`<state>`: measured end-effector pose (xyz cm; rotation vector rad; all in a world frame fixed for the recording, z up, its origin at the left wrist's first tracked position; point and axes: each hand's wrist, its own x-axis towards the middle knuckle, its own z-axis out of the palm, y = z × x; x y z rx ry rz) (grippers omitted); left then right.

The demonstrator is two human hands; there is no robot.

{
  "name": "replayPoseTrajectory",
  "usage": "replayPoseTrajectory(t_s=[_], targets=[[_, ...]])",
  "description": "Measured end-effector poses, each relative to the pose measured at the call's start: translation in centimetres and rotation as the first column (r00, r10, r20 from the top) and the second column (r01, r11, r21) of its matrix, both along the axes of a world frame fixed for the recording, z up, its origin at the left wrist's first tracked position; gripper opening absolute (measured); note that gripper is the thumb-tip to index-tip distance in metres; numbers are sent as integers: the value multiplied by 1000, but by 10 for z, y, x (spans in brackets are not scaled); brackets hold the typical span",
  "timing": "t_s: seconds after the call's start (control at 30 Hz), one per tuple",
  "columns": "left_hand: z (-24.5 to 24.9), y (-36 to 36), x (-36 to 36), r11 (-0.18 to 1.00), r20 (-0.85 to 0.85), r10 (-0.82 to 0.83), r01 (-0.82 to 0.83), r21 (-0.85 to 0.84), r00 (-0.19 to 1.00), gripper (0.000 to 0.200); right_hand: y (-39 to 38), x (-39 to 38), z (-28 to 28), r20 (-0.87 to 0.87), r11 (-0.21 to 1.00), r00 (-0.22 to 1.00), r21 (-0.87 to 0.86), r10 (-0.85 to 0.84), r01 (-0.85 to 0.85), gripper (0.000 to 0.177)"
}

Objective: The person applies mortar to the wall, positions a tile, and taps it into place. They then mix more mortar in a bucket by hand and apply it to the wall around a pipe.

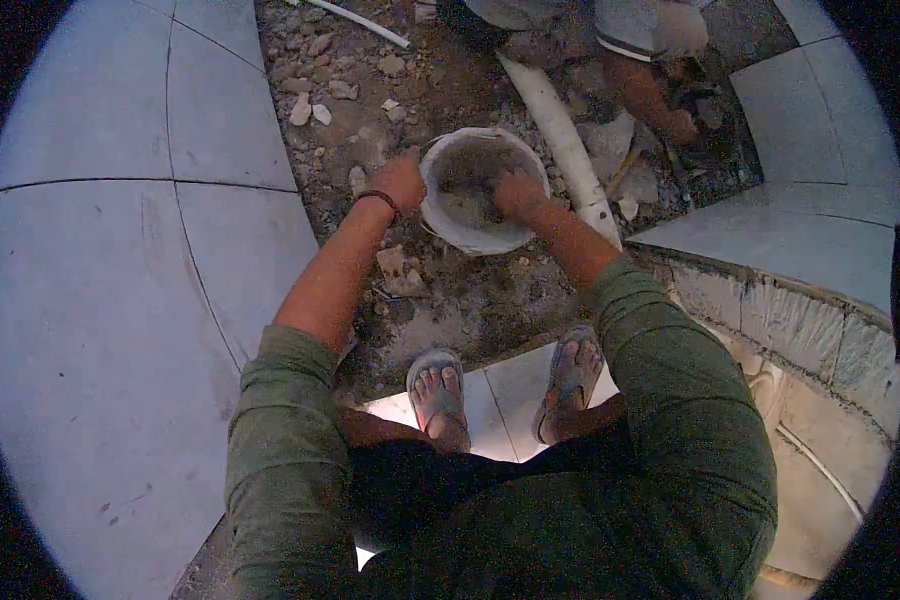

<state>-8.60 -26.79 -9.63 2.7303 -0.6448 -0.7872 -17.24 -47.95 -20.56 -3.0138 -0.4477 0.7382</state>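
Biggest thing here is the pale grey paving slabs [120, 300], which cover the whole left side, with more of them at the far right. Between them runs a strip of bare brown dirt [470, 300] littered with rubble. At the far end of that strip another person [610, 30] is crouched, one hand down by the dirt's right edge. A long white plastic pipe [565, 140] lies on a slant from there toward the right-hand slabs.

The round white pan [480, 190], partly filled with grey sandy mix, sits about mid-strip, just left of the pipe. Both hands are on it. The left hand [400, 180] is on the outer left rim with its fingers curled onto it. The right hand [518, 195] reaches over the right rim into the mix, and its fingers are hidden, so I honestly can't tell if it's gripping anything.

Grey sandals [437, 385] rest on the near edge of the dirt. A dark thin wristband [378, 198] is on the left wrist.
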Motion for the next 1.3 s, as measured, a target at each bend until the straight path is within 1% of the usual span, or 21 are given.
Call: replayPoseTrajectory(t_s=[0.07, 0.17, 0.23, 0.27, 0.37, 0.43, 0.47, 0.53, 0.57, 0.63, 0.7, 0.77, 0.83, 0.87, 0.93, 1.0, 1.07, 1.17, 1.23, 1.27, 1.3], targets=[[9, 1, -2, 1000, 5, 6, -5, -8, 1000, 46, 0, -2, -26, -2, 987, 990, -78, 139, -138, 21], [17, 1, -5, 999, -53, 35, -36, -17, 998, 48, 1, -12, -14, 93, 974, 974, -106, 208, -198, 20], [12, 1, -1, 1000, -108, 23, -22, 12, 994, 51, -1, -11, -39, 136, 990, 982, -48, 135, -130, 19], [5, 2, 2, 1000, -93, 13, -12, 16, 996, 52, -4, -10, -52, 157, 996, 983, -18, 94, -93, 18], [-9, 4, 4, 999, -26, -21, 22, 46, 999, 55, 1, -5, 3, -4, 990, 990, -17, 143, -143, 19], [0, 5, -4, 995, 43, -47, 43, 88, 998, 56, -1, 0, 0, -42, 998, 998, 41, 49, -47, 20], [-2, 7, -2, 995, 8, -56, 55, 80, 998, 56, -2, 3, -1, -65, 998, 998, 69, 4, 1, 20], [-6, 11, 3, 995, -62, -75, 79, 63, 995, 57, -3, 6, -10, -34, 963, 986, 212, -163, 166, 20], [-9, 12, 3, 995, -49, -72, 75, 60, 996, 57, -5, 6, -14, -26, 927, 969, 285, -247, 244, 21], [-2, 12, 2, 996, -18, -69, 70, 55, 997, 58, -6, 12, -3, -145, 894, 947, 314, -288, 320, 22], [3, 12, 0, 992, -6, -62, 62, 113, 998, 58, -2, 13, 5, -169, 924, 950, 240, -262, 297, 24], [-1, 15, -1, 990, 20, -82, 79, 120, 996, 59, 5, 3, 10, -110, 983, 980, 54, -168, 174, 27], [-21, 23, 1, 990, 64, -123, 118, 79, 990, 61, 2, -12, -22, 131, 1000, 991, -16, 6, -4, 29], [-13, 21, 1, 988, 7, -109, 108, 107, 994, 62, 2, -18, -33, 243, 994, 965, -65, 101, -88, 31], [8, 18, 1, 983, -111, -70, 87, 162, 991, 64, 12, -19, -1, 176, 999, 984, 18, -29, 26, 30], [2, 23, 1, 985, -44, -90, 96, 143, 995, 61, 15, -17, 8, 115, 1000, 993, 2, -22, 22, 28], [-2, 26, 2, 985, -10, -111, 111, 134, 994, 57, 13, -15, -3, 62, 991, 993, -94, 104, -98, 27], [9, 24, -2, 985, 19, -132, 129, 114, 991, 49, 15, -17, 14, 15, 993, 996, -85, 89, -87, 25], [6, 26, -4, 989, 86, -136, 130, 72, 987, 44, 14, -16, -2, 29, 981, 993, -156, 118, -112, 25], [4, 26, -3, 989, 60, -125, 120, 85, 990, 41, 13, -15, -9, 35, 974, 991, -191, 133, -124, 25], [10, 24, -3, 989, 35, -115, 111, 100, 993, 39, 14, -15, -6, 68, 981, 991, -168, 112, -99, 24]])
